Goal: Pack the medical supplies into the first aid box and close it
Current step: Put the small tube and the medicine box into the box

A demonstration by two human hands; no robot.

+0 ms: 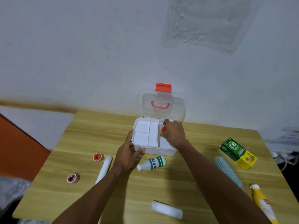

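Bench (97, 126), left to right.

- Two tape rolls with red cores lie flat: the near tape roll (73, 178) and the far tape roll (98, 157). They should be light and stiff. Pinch them across the rim.
- The long white roll (104, 168) lies just beside the far tape roll. It looks soft and light, so take it round the middle.
- The left hand (129, 152) grips the front left corner of the first aid box (153, 149), thumb on the front wall, fingers up the side. It appears to be steadying the box.
- The box sits at the back middle of the bench. Its clear lid (161, 110) stands open, with the red latch (163, 87) uppermost. The white tray (146, 133) fills the left part. The box is thin plastic and probably light, so it may slide if not held.
- The striped white bottle (152, 163) lies on its side just in front of the box. It is smooth and could roll. Hold it round the body.
- The right hand (174, 132) pinches a small red-capped bottle (163, 129) over the box's open right compartment. Whether the bottle touches the floor is hidden.
- The short white roll (166, 210) lies near the front edge.
- The pale blue mask stack (226, 170) is limp. Lift it flat.
- The green and yellow carton (237, 152) is rigid. Grip its long sides.
- The yellow tube (262, 202) lies at the far right and looks squeezable.

Judgement: packing has barely begun.
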